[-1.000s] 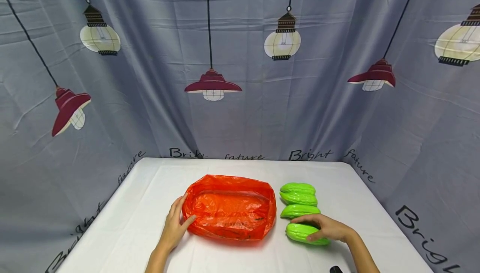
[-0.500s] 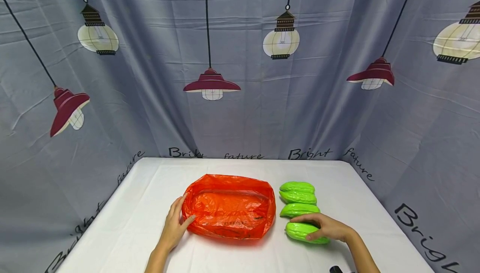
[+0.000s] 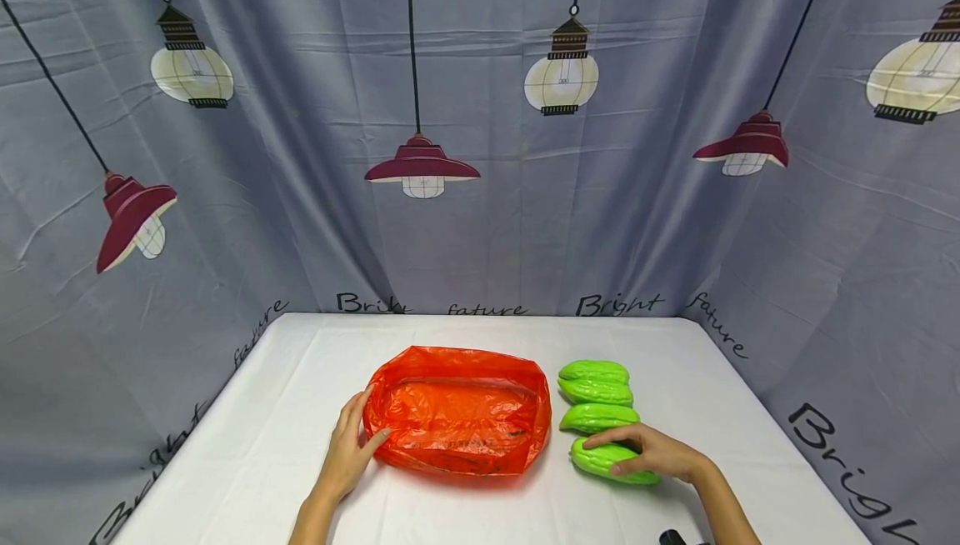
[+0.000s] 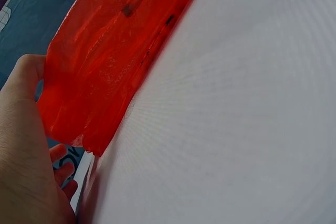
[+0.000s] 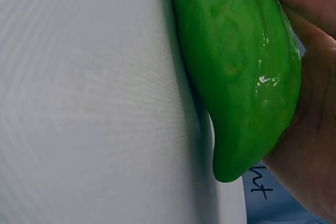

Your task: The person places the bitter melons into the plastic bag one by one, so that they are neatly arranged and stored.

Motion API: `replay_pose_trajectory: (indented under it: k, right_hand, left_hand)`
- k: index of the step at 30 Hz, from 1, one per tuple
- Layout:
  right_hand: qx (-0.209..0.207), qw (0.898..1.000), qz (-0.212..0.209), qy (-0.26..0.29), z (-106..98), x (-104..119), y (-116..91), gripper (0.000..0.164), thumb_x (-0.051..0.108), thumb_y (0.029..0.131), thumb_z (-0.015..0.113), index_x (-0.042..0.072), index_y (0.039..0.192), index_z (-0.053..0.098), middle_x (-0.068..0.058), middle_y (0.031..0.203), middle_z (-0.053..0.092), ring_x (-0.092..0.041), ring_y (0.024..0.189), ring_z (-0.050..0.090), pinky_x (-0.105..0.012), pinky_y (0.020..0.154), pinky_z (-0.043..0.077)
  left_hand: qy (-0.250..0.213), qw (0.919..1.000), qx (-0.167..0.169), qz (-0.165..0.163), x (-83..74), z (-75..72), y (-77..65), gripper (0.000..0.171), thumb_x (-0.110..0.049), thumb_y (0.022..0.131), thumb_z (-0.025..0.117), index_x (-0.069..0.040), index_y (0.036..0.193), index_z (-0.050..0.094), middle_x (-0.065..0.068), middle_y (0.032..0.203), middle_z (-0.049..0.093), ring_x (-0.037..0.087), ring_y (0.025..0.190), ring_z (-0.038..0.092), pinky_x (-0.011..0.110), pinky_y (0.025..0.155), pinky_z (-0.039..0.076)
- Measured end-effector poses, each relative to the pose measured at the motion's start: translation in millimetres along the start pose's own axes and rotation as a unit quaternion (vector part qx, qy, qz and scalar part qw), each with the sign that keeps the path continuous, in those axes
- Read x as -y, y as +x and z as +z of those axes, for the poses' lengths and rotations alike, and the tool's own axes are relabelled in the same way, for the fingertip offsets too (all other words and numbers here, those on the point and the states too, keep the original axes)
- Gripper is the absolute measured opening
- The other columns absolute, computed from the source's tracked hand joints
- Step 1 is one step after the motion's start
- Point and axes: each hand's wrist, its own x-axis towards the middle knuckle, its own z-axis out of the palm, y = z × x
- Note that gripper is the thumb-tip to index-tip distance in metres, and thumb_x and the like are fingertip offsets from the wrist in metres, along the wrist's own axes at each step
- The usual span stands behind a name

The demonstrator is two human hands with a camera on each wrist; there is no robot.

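In the head view, a red plastic bag (image 3: 457, 412) lies spread on the white table, its mouth held wide. My left hand (image 3: 347, 453) holds the bag's left end. The left wrist view shows the thumb reaching behind the rim of the bag (image 4: 100, 61), with fingertips (image 4: 64, 172) showing below it. To the bag's right, my right hand (image 3: 660, 455) grips the nearest light-green bitter melon (image 3: 600, 462), fingers over its far side and thumb on the near side. Up close, this bitter melon (image 5: 236, 66) looks glossy and bumpy, with a curved tapering end, and lies right at the tabletop.
Three more bitter melons, among them one just beyond my hand (image 3: 598, 417) and one at the back (image 3: 594, 371), lie in a column right of the bag. A small black object (image 3: 671, 537) shows at the front edge. A grey printed curtain (image 3: 480, 253) surrounds the white table (image 3: 315, 370).
The head view has tilted very slightly. Both hands keep their places on the bag and the nearest bitter melon, the right fingers shifting only a little.
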Motion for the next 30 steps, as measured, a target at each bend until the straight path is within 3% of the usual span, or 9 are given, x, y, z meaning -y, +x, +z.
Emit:
replay_pose_trajectory:
  k: [14,21,30]
  right_hand:
    - [-0.005,0.997,-0.048,0.067,0.7,6.2,-2.0,0.056,0.003,0.083,0.062,0.004,0.136,0.045,-0.006,0.139,0.044,-0.001,0.124,0.037,-0.016,0.095,0.033]
    - [-0.043,0.993,-0.072,0.079,2.2,9.4,-2.2,0.066,0.0,0.08,0.064,0.004,0.141,0.037,0.001,0.144,0.037,0.003,0.127,0.03,-0.013,0.098,0.027]
    - [-0.1,0.986,-0.105,0.077,4.8,23.2,5.6,0.071,0.0,0.08,0.066,0.006,0.143,0.033,-0.009,0.147,0.03,-0.002,0.13,0.03,-0.016,0.1,0.028]
  left_hand:
    - [0.001,1.0,0.004,0.006,-1.0,0.1,-0.7,0.072,-0.021,0.081,0.068,-0.015,0.144,0.033,0.02,0.137,0.035,0.047,0.12,0.038,0.067,0.089,0.031]
    - [0.006,0.9999,0.008,0.002,-1.9,-0.6,-0.9,0.072,-0.022,0.082,0.067,-0.015,0.144,0.032,0.021,0.137,0.036,0.048,0.118,0.039,0.068,0.088,0.032]
    - [0.01,0.9999,0.008,0.004,-1.0,-0.7,-1.5,0.072,-0.023,0.082,0.068,-0.015,0.144,0.032,0.021,0.137,0.036,0.049,0.117,0.041,0.067,0.087,0.032]
